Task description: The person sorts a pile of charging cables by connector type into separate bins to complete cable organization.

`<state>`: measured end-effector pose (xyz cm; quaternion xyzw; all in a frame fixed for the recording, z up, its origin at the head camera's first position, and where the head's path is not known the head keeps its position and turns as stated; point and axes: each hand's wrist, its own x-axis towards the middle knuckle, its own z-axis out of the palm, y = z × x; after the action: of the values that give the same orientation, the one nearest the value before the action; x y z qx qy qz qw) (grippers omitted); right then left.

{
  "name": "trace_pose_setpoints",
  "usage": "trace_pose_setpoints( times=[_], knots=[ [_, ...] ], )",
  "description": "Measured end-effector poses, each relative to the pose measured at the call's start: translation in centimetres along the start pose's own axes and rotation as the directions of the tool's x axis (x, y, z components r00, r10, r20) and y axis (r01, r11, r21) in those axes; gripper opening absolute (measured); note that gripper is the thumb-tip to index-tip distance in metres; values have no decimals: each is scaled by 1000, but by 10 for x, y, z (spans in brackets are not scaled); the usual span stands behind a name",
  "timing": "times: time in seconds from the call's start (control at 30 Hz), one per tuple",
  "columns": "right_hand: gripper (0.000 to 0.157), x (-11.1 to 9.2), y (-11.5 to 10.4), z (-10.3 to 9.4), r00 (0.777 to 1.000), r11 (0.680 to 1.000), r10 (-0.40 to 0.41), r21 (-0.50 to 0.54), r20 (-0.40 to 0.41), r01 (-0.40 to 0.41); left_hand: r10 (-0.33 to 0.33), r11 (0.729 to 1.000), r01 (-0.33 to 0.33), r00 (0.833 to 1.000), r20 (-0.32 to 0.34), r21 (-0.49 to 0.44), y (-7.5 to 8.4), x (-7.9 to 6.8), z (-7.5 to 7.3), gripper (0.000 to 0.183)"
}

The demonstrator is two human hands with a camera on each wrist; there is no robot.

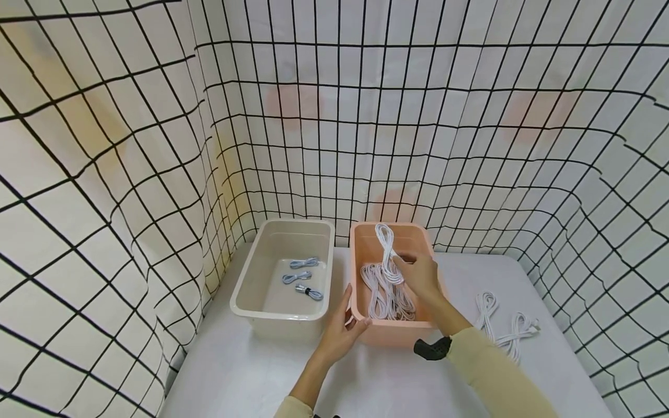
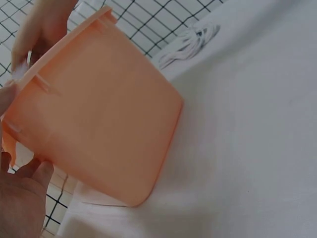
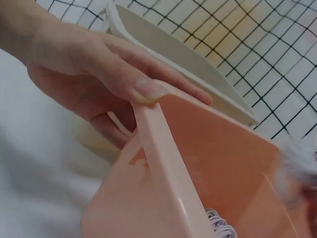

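Observation:
My left hand grips the near left corner of a peach plastic bin. In the right wrist view, the thumb of that left hand lies over the rim, with the fingers along the outside. Above the bin's inside, my right hand pinches a bundled white cable, whose upper loop stands up near the far wall. Several more bundled white cables lie on the bin floor beneath it. The right fingertips are partly hidden in the head view, and the held bundle is blurred in the right wrist view.
A cream bin stands to the left, holding several small grey-blue cable bundles. White cable bundles lie on the white table to the right. Black wire grid encloses the left, back and right sides.

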<state>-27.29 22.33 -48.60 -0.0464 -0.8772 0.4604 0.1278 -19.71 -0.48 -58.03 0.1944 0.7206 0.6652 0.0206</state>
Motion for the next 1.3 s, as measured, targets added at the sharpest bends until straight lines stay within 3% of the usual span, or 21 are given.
trace_pose_setpoints(
  times=[0.13,0.27,0.6,0.8,1.07,1.3],
  knots=[
    [42,2,4,5,988,999,-24,-36,150,30,-21,1000,21,1000,13,-17,0,-1,1,91],
    [41,1,4,1,987,1000,-14,-18,160,17,-27,999,28,999,16,-30,0,-2,2,91],
    [41,-5,-6,-18,972,990,-76,-98,221,100,-20,1000,20,1000,-1,-21,0,-2,-2,90],
    [41,-7,-3,-27,969,985,-95,-119,227,124,-40,999,40,999,2,-25,0,-2,-2,91],
    [40,-6,6,-38,980,988,-88,-109,180,108,-15,1000,15,1000,-3,-21,1,-2,-2,90],
    [38,-10,17,-47,982,989,-91,-98,168,109,-44,998,44,999,1,-46,1,-4,-1,90]
  ],
)
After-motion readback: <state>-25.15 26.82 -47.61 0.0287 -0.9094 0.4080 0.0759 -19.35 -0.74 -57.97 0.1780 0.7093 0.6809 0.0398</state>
